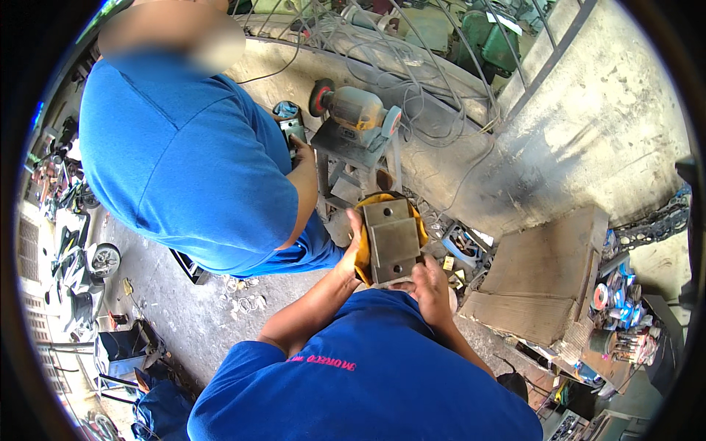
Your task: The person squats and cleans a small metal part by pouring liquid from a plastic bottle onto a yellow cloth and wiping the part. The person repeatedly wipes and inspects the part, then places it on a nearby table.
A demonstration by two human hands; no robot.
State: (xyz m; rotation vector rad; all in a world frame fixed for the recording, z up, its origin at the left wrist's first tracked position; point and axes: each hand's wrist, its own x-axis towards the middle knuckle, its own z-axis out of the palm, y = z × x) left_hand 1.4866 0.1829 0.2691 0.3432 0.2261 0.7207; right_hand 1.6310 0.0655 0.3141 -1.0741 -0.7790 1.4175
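In front of my chest I hold a grey metal block point(395, 241) with a raised middle part and a round hole near each end. My left hand point(351, 248) is closed along its left side, with the thumb at the upper left edge. My right hand point(432, 288) is closed at its lower right corner. Behind the block shows a yellow, dark-edged thing point(362, 266) that looks like cloth; most of it is hidden. Beyond the block, a bench grinder point(356, 110) with a wheel at each end stands on a metal stand.
At my left, a co-worker in a blue shirt point(184, 147) holds a metal part point(290, 131) near the grinder. A large cardboard box point(540, 268) stands at right, beside a cluttered shelf point(614, 345). Cables point(412, 81) hang along the low wall. Motorbikes point(81, 257) stand far left.
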